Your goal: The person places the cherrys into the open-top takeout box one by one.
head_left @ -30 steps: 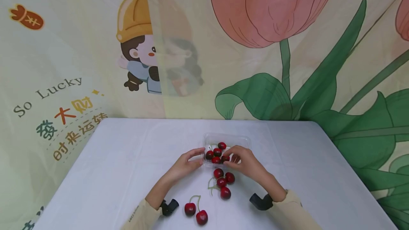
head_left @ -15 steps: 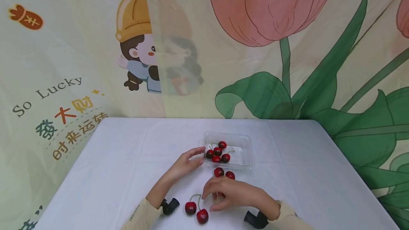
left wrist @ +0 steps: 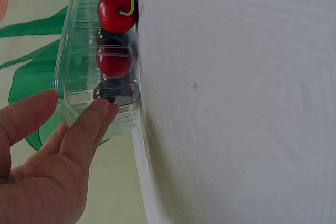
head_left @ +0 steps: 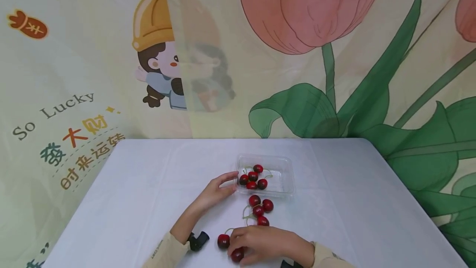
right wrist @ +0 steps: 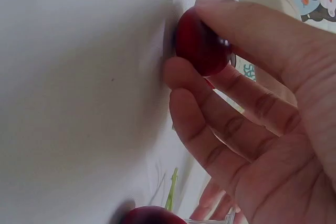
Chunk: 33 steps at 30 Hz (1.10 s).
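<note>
My left hand (head_left: pixel 217 189) rests its extended fingertips against the left end of a clear plastic container (head_left: pixel 283 179). In the left wrist view those fingers (left wrist: pixel 84 132) lie on the container's wall, thumb apart from it. Inside are several dark red cherries (head_left: pixel 253 176), some with green stems. Near the front of the table, my right hand (head_left: pixel 269 242) pinches a cherry (head_left: pixel 237 255); the right wrist view has this cherry (right wrist: pixel 198 40) between thumb and fingers, close to the cloth. Another cherry (head_left: pixel 223 241) sits just left of it, its stem running toward my right hand.
Several loose cherries (head_left: pixel 258 211) with stems lie between the container and my right hand. White cloth covers the table (head_left: pixel 334 193). A printed curtain (head_left: pixel 212 53) hangs behind its far edge. A black wrist mount (head_left: pixel 198 241) is on my left wrist.
My right hand has come from the container back toward the table's front, leaving a cherry inside, and now grips one of the front pair. The left hand stays at the container.
</note>
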Motion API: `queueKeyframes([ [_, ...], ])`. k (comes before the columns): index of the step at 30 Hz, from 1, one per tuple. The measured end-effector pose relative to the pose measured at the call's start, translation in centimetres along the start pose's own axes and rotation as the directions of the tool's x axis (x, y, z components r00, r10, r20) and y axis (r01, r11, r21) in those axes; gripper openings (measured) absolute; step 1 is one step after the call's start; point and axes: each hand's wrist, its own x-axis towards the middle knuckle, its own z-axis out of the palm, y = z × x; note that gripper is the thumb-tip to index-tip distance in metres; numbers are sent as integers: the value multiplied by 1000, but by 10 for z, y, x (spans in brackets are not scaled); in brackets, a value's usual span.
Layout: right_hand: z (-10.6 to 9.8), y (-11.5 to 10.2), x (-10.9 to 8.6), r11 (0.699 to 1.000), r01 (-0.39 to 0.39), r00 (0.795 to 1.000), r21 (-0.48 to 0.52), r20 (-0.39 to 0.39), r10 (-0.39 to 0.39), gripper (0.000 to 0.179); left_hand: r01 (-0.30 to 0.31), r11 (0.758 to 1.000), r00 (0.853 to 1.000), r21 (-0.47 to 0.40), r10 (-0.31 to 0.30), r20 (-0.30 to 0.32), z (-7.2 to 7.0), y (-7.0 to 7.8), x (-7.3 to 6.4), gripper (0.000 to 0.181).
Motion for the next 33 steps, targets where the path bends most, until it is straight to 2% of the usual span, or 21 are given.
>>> queueKeyframes([
  [6, -4, -2, -2, 1000, 5, 1000, 0, -10, -5, 26, 2, 1000, 1000, -3, -2, 1, -1, 0, 0, 50],
  [11, -14, -4, -5, 999, 41, 995, -30, -85, -43, 23, 11, 1000, 1000, -3, -11, 1, -2, 2, -1, 50],
  [18, -35, -10, -16, 1000, 10, 986, 18, -167, -7, 26, 40, 999, 999, 4, -40, -7, -1, 1, -1, 49],
  [28, -52, -4, -34, 999, 34, 940, 15, -341, -27, 27, 40, 999, 999, 26, -39, -18, -1, 0, -2, 49],
  [33, -61, 0, -47, 999, 14, 909, 40, -416, 4, 30, 27, 999, 1000, 36, -27, -9, 0, 1, -3, 48],
])
